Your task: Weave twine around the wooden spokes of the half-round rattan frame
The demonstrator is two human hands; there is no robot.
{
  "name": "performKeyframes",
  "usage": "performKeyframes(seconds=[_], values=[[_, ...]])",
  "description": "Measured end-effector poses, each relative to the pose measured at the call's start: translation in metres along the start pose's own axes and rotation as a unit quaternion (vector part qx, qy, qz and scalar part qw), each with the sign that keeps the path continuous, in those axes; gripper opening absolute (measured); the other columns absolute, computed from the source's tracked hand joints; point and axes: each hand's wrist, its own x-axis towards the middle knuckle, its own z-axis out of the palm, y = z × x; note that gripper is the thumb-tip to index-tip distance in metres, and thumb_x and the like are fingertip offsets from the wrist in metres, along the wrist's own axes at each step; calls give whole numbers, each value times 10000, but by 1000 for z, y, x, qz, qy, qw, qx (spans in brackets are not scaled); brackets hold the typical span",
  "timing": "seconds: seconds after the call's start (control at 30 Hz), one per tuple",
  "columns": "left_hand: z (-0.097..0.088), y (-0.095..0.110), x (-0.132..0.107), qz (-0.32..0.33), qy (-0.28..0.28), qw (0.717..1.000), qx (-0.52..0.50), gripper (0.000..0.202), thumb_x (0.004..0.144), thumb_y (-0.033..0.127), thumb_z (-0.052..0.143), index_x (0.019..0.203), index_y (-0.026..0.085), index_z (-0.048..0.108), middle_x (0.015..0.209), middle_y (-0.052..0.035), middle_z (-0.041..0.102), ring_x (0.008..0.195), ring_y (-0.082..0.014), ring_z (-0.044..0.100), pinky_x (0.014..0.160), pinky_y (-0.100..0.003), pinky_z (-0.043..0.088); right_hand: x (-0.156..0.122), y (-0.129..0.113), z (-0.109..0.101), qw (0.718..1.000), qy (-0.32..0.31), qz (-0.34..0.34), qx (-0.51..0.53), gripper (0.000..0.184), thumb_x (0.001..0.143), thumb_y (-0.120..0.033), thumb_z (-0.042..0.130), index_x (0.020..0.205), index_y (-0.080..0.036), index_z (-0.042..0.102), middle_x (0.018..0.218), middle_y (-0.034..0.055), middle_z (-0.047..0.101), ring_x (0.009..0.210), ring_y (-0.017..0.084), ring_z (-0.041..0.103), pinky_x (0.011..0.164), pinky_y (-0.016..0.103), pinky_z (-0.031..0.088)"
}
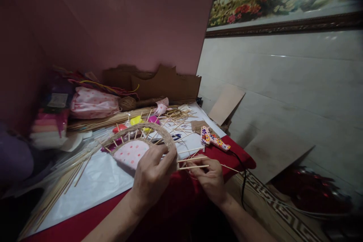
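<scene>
Head view: two hands at work over a cluttered counter. The twine-wrapped piece, an arch with short sticks fanned over a dotted panel, is held above the front of the counter. The left hand is closed around the arch's right end. The right hand is curled, fingertips drawn together beside two protruding sticks; whether it pinches them or a strand cannot be told.

Likely faults: squeezing or twisting the slender protruding sticks could loosen or snap them. Sticks on the arch's far side could catch in the loose sticks behind. A patterned glue gun lies just beyond the right hand, nozzle toward the work; if hot, it could burn a knuckle. Its cord hangs near the right forearm, and a snag could drag the gun off.

Edges and room: the counter's rounded right corner lies just past the glue gun, and its front edge runs beneath the work, so a slip could end on the floor. Materials crowd the rear; the white sheet at front left seems to offer the widest resting room.
</scene>
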Motion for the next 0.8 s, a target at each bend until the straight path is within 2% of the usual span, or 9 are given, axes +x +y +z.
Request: performKeyframes(seconds=[0.13,0.23,0.47,0.57,0.67,0.8], values=[[-1,1,2,1,-7,1000,16,165,811,109,588,961,162,630,772,-46,597,700,-153,534,608,-280,442,7,2,7,998,9,49,32,183,775,-308,640,716,-141,688,578,22,619,498,107,516,463,206,390],[-2,2,5,-9,-10,999,31,93,815,124,583,874,172,637,722,-36,589,657,-154,521,577,-285,416,10,2,13,995,11,72,73,194,755,-325,661,718,-137,688,619,25,627,507,97,510,468,201,396],[0,2,3,14,-32,999,15,115,829,102,551,916,153,606,822,-67,603,743,-172,528,651,-313,447,13,1,18,990,19,80,117,226,766,-345,651,707,-127,660,613,18,593,505,96,504,467,205,402],[0,0,-1,56,-16,998,26,171,813,71,559,958,151,603,891,-91,606,766,-175,533,642,-304,446,13,-3,18,990,23,70,120,215,750,-330,656,677,-128,645,563,1,557,472,87,465,443,202,379],[-4,-3,0,129,2,991,27,230,806,52,554,1020,122,599,895,-112,615,752,-182,544,607,-304,434,14,-7,18,990,23,60,128,208,732,-318,662,647,-130,637,581,9,560,499,94,474,448,202,381],[-14,-4,6,218,-25,975,31,271,821,40,513,1076,71,597,871,-131,640,722,-195,565,579,-322,431,13,-12,18,990,15,54,131,177,720,-293,659,650,-133,631,547,-9,536,476,83,438,436,193,365]])
